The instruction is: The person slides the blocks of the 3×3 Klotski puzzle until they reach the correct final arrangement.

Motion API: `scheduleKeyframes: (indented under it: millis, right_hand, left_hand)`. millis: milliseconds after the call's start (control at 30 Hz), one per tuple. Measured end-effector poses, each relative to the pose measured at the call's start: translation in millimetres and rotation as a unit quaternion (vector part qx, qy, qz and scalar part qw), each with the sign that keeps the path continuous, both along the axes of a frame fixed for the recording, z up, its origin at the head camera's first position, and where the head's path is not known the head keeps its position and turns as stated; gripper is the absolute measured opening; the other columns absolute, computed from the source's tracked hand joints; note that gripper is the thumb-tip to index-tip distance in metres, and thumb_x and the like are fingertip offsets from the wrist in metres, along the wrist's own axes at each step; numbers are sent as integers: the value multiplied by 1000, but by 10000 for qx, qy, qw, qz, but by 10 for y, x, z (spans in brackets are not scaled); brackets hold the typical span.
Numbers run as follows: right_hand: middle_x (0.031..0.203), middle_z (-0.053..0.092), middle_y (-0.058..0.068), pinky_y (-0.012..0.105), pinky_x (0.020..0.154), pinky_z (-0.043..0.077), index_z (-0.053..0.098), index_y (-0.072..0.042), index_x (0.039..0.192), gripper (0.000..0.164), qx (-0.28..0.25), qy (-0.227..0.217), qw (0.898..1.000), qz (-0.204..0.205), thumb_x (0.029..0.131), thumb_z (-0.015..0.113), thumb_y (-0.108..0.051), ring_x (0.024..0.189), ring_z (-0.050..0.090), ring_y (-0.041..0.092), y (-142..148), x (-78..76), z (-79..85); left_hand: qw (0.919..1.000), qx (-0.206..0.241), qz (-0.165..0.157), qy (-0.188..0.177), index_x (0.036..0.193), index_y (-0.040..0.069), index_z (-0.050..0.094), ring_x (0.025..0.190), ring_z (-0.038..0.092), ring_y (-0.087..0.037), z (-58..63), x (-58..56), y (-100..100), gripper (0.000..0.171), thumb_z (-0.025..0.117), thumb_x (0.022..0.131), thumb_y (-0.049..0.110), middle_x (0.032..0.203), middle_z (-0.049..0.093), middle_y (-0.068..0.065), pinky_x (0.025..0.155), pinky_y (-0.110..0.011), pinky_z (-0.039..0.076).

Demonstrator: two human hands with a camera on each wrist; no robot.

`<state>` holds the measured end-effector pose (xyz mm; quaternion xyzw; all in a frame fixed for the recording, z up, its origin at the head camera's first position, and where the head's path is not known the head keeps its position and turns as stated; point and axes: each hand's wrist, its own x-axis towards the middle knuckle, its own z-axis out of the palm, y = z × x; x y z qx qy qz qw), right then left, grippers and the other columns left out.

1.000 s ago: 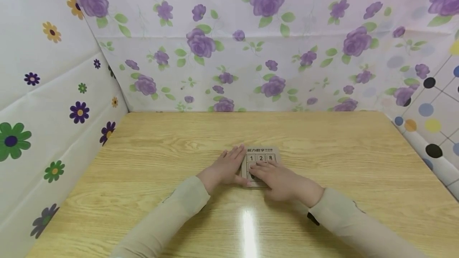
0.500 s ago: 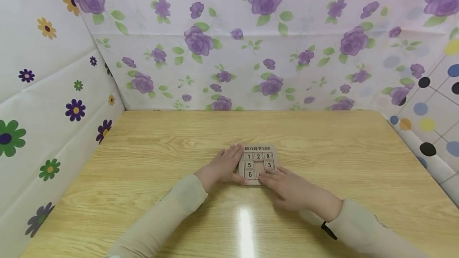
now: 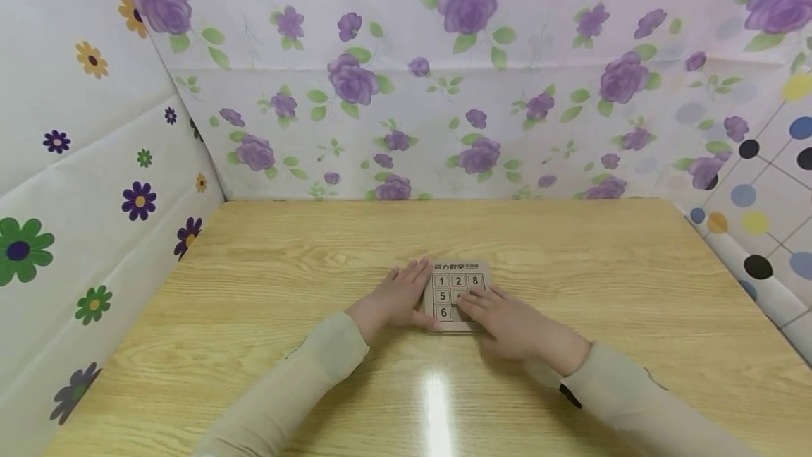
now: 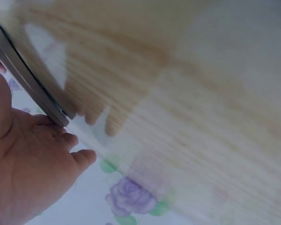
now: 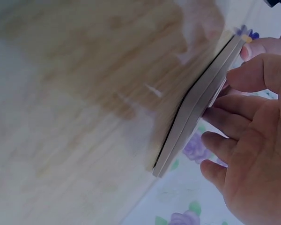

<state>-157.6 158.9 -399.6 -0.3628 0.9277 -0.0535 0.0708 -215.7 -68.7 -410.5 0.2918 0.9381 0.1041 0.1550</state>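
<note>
A sliding number puzzle (image 3: 443, 297) lies flat on the wooden table, with tiles 1, 2, 8 on top, 5 at middle left and 6 at lower left. Its lower middle slot (image 3: 458, 314) is bare. My left hand (image 3: 397, 297) steadies the puzzle's left side, fingers stretched along the edge and thumb at the near corner. Fingertips of my right hand (image 3: 507, 319) press on the centre tile (image 3: 455, 295), partly covering its number and hiding the tiles at the right. Both wrist views show the board's thin edge (image 4: 35, 82) beside the fingers.
Wood-grain table (image 3: 317, 238) surrounds the puzzle, with a bright light reflection (image 3: 438, 407) on its near part. Flowered sheeting (image 3: 380, 111) stands along the back, and patterned sheets line the left and right sides.
The right hand drew back toward the near right, baring the centre gap, then moved up again. A tile has slid from lower middle into the centre. The left hand stays put.
</note>
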Motion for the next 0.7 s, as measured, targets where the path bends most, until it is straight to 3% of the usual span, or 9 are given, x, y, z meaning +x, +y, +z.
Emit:
scheduleKeyframes:
  millis: [200, 500, 700]
  right_hand:
    - [148, 40, 17, 55, 115, 23, 41, 2, 142, 59, -92, -12, 9999, 42, 88, 58, -15, 139, 32, 37, 67, 2, -29]
    - [143, 46, 19, 57, 113, 24, 46, 4, 137, 57, -157, 214, 9996, -25, 84, 60, -12, 135, 38, 39, 259, 183, -4]
    - [142, 48, 18, 56, 112, 26, 47, 4, 136, 58, -198, 344, 9992, 89, 82, 60, -12, 134, 40, 38, 264, 226, 3]
  left_hand:
    - [10000, -32, 1, 29, 153, 5, 8, 148, 6, -28, -6, 5, 9, 113, 66, 76, 64, 160, 3, -11, 120, -48, 9]
    - [9999, -161, 18, -38, 153, 7, 4, 148, 2, -25, -53, -14, 19, 114, 64, 75, 65, 160, -1, -8, 120, -46, 6]
    - [9999, -152, 50, -36, 153, 7, 4, 148, 1, -25, -47, -23, 12, 114, 64, 75, 65, 160, -1, -8, 120, -46, 6]
